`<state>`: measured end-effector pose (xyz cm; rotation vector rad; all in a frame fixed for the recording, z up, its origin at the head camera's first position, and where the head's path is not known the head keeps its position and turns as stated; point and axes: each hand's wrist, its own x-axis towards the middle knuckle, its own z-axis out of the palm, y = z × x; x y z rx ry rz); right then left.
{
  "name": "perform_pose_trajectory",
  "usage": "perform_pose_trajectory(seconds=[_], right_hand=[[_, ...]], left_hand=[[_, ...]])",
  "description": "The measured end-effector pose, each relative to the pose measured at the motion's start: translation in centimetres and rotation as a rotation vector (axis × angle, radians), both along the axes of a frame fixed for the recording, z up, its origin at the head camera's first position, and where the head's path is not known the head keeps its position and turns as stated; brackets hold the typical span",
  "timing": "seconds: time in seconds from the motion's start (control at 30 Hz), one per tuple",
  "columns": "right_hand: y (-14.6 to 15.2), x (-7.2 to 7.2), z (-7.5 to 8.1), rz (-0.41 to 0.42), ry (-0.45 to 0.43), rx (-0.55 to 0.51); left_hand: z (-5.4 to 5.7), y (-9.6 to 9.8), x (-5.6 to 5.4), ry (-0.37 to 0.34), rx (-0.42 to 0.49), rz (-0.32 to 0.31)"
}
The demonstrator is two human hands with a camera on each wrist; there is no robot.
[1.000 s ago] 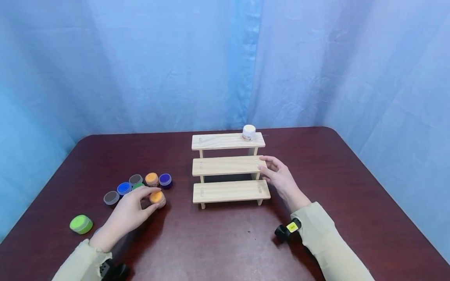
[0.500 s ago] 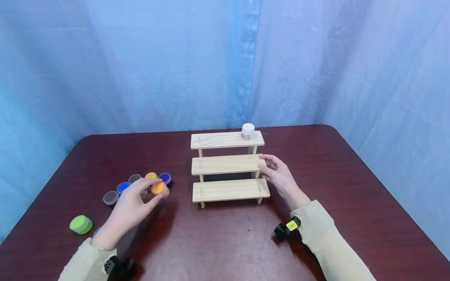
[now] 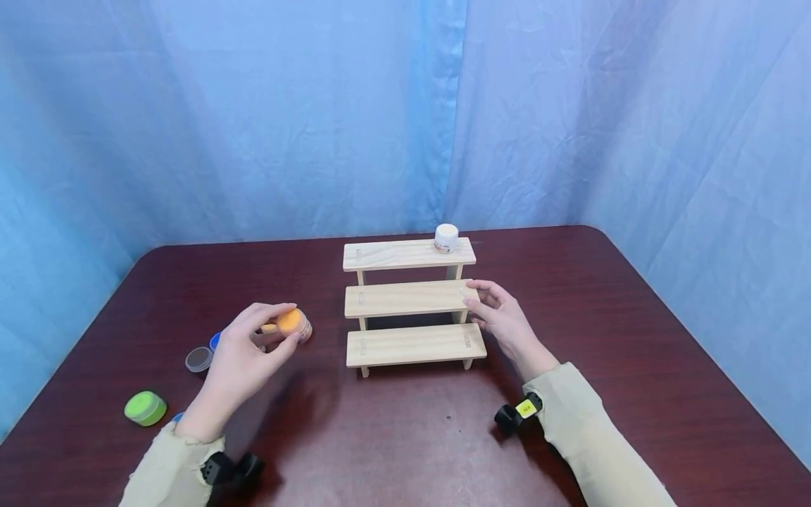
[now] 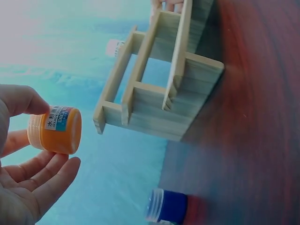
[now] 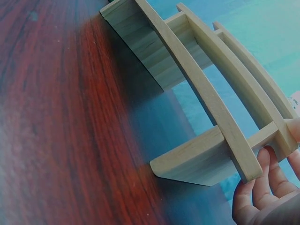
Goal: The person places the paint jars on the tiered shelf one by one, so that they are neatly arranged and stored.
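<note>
A table (image 3: 405, 429) bears a wooden shelf (image 3: 405, 299); the right hand (image 3: 503, 322) grips its middle board's right end. Left of the shelf, the left hand (image 3: 243, 355) pinches an orange jar (image 3: 291, 322) in the air. Only the left wrist view shows a dark blue jar (image 4: 171, 206).

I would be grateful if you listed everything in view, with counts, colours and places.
Wooden rack: 1, pale, three-tiered, mid-table
White jar: 1, white, top tier's right end
Orange jars: 2, orange, one in the left hand, one behind it
Dark blue jar: 1, dark blue, on the table
Blue jars: 2, blue, mostly hidden by left hand and sleeve
Grey-lidded jar: 1, dark, left
Green jar: 1, light green, far left
Table: 1, reddish-brown, below
Curtain: blue, behind
Sleeves: 2, pale, forearms
Left hand, right hand: gripping jar; rack
</note>
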<state>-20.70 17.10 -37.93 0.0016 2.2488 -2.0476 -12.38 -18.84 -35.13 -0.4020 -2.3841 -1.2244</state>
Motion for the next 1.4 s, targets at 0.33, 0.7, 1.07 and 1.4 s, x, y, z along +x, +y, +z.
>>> perform_pose_trajectory(seconds=[0.33, 0.7, 1.07, 1.4], right_hand=[[0.0, 0.1, 0.0, 0.0, 0.002, -0.005], [0.0, 0.2, -0.1, -0.003, -0.002, 0.016], [-0.3, 0.0, -0.2, 0.004, -0.004, 0.011], [-0.2, -0.2, -0.2, 0.007, -0.015, 0.014]], left_hand=[[1.3, 1.7, -1.1, 0.02, 0.065, -0.009], [2.4, 3.3, -2.5, 0.015, 0.079, -0.024], [3.1, 4.9, -4.0, 0.044, 0.133, -0.062], [3.6, 7.2, -6.1, 0.059, 0.198, -0.096]])
